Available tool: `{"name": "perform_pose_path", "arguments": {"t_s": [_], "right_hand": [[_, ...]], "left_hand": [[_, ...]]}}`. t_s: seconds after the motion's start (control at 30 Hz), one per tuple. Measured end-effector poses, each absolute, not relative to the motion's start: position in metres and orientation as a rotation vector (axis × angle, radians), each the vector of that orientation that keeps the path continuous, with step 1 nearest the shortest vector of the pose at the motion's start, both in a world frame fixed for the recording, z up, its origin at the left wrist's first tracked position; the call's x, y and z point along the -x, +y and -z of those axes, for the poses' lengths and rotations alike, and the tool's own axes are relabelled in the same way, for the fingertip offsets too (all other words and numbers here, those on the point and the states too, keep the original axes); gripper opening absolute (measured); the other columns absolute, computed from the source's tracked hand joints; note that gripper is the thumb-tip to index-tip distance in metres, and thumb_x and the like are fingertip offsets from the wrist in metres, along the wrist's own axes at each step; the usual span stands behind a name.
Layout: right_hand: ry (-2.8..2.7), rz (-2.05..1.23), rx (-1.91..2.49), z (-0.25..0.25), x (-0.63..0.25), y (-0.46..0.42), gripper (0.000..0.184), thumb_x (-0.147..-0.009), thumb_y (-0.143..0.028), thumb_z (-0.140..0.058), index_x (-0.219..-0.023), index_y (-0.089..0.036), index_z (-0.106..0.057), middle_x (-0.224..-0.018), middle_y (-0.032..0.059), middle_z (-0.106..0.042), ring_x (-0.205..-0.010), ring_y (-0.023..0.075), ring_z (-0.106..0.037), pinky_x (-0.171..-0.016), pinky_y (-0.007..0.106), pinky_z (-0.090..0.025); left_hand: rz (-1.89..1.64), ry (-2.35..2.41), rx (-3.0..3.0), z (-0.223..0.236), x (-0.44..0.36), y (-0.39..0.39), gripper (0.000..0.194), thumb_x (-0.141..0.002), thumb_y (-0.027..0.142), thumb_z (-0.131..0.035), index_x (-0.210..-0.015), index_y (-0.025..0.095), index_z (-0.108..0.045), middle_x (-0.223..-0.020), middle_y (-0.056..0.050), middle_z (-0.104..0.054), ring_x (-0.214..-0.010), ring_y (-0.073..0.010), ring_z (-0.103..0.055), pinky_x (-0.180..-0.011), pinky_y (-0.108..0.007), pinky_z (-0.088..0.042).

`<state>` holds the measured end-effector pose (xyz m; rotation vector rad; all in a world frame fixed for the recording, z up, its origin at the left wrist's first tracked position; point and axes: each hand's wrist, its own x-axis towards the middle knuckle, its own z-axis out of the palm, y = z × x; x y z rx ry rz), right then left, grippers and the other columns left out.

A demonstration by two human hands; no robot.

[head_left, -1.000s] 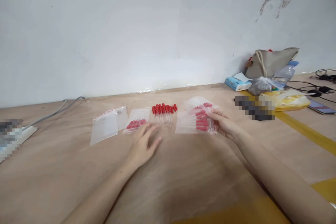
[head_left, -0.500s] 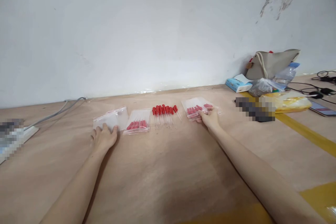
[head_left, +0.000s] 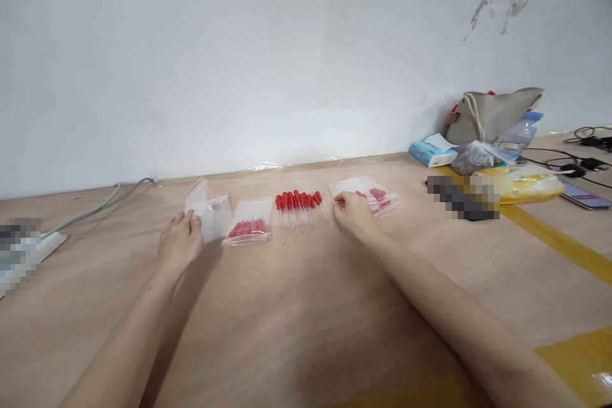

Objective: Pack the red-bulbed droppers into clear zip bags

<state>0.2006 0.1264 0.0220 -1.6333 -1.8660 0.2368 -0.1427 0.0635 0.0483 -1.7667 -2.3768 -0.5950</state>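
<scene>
My left hand (head_left: pixel 179 239) pinches an empty clear zip bag (head_left: pixel 197 201) and lifts its edge off a small stack of empty bags (head_left: pixel 217 212). To the right of that stack lies a filled bag of red-capped droppers (head_left: pixel 248 224). A loose row of red-capped droppers (head_left: pixel 299 204) lies in the middle. My right hand (head_left: pixel 352 215) rests fingers down on the near left corner of a pile of filled bags (head_left: pixel 375 196), just right of the loose row. Whether it grips anything is hidden.
A white wall stands behind the brown paper-covered surface (head_left: pixel 296 306). At the right are a beige bag (head_left: pixel 492 116), a blue box (head_left: pixel 433 152), a yellow packet (head_left: pixel 530 183), a phone (head_left: pixel 586 196) and cables (head_left: pixel 590 140). A grey cable (head_left: pixel 102 203) runs at left.
My right hand set the filled bag on the pile at right, then slid left along it. My left hand moved left to the empty bags and raised one.
</scene>
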Motion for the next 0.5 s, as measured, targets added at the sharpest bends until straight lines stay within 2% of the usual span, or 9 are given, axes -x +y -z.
{"name": "perform_pose_path", "arguments": {"t_s": [0.03,0.1,0.2,0.3,0.4,0.5], "right_hand": [[-1.893,-0.274,1.688,-0.024,-0.196,0.132,0.018,-0.077,-0.018,-0.044,-0.084,-0.017,-0.061,-0.087,0.0085,-0.064,-0.086,0.0186,-0.056,-0.072,0.026,-0.039],[-1.922,-0.331,1.771,-0.026,-0.188,0.144,0.017,-0.075,-0.016,-0.047,-0.082,-0.016,-0.062,-0.086,0.0098,-0.064,-0.086,0.019,-0.057,-0.07,0.025,-0.04],[-1.933,-0.38,1.826,-0.024,-0.178,0.161,0.013,-0.071,-0.015,-0.052,-0.077,-0.014,-0.063,-0.082,0.012,-0.065,-0.081,0.02,-0.059,-0.066,0.024,-0.041],[-1.932,-0.434,1.874,-0.022,-0.172,0.175,0.009,-0.067,-0.014,-0.057,-0.073,-0.013,-0.063,-0.077,0.0127,-0.065,-0.077,0.0211,-0.06,-0.061,0.024,-0.042],[-1.913,-0.499,1.912,-0.022,-0.169,0.183,0.012,-0.064,-0.016,-0.061,-0.075,-0.011,-0.064,-0.076,0.0145,-0.064,-0.076,0.023,-0.061,-0.059,0.025,-0.043],[-1.894,-0.556,1.913,-0.024,-0.166,0.189,0.014,-0.064,-0.019,-0.064,-0.075,-0.01,-0.063,-0.075,0.0158,-0.064,-0.077,0.0239,-0.061,-0.059,0.026,-0.043]], "left_hand": [[0.606,-2.319,1.849,-0.056,0.132,0.06,0.044,-0.09,0.024,-0.022,-0.122,0.005,-0.044,-0.13,-0.016,-0.042,-0.124,-0.0256,-0.032,-0.1,-0.04,-0.029],[0.603,-2.158,2.094,-0.065,0.104,0.049,0.042,-0.091,0.031,-0.026,-0.125,0.017,-0.045,-0.132,-0.004,-0.043,-0.125,-0.019,-0.031,-0.104,-0.032,-0.026],[0.504,-1.625,2.775,-0.059,0.058,0.026,0.042,-0.093,0.034,-0.025,-0.131,0.022,-0.038,-0.136,-0.002,-0.037,-0.127,-0.0205,-0.028,-0.105,-0.042,-0.022],[0.343,-1.391,3.081,-0.037,0.022,0.007,0.039,-0.093,0.03,-0.03,-0.131,0.026,-0.037,-0.136,-0.003,-0.037,-0.127,-0.0197,-0.029,-0.104,-0.045,-0.024],[0.293,-1.279,3.108,-0.017,0.005,-0.002,0.041,-0.091,0.034,-0.035,-0.132,0.027,-0.035,-0.14,-0.005,-0.029,-0.13,-0.0218,-0.021,-0.105,-0.049,-0.016],[0.277,-1.283,3.09,-0.013,0.004,-0.004,0.043,-0.091,0.035,-0.036,-0.133,0.027,-0.033,-0.141,-0.005,-0.027,-0.131,-0.0215,-0.019,-0.105,-0.049,-0.015]]}}
